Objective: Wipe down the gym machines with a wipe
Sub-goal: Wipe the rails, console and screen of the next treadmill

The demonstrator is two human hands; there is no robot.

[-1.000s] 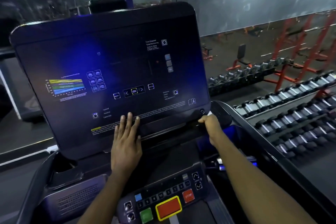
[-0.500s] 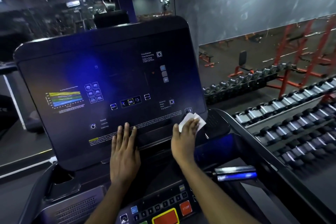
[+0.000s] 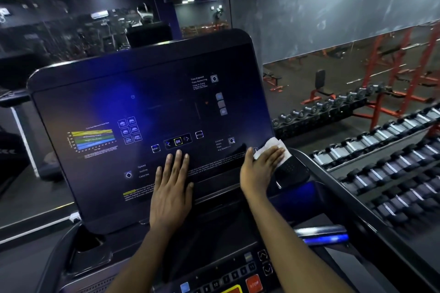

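A treadmill's big dark console screen (image 3: 147, 112) fills the middle of the head view, with small icons and a coloured chart on it. My left hand (image 3: 172, 188) rests flat on the screen's lower middle, fingers straight. My right hand (image 3: 260, 170) presses a white wipe (image 3: 273, 146) flat against the screen's lower right corner, fingers stretched over it. Most of the wipe is under the fingers.
Below the screen is a keypad (image 3: 234, 278) with a red stop button and a yellow one. A blue handrail (image 3: 326, 235) runs at the right. Racks of dumbbells (image 3: 392, 150) stand to the right, red frames behind them. A mirror wall lies ahead.
My right hand moved from the console's right edge onto the screen's lower right corner, the wipe now showing under it, then slid a little to the right. My left hand stayed put.
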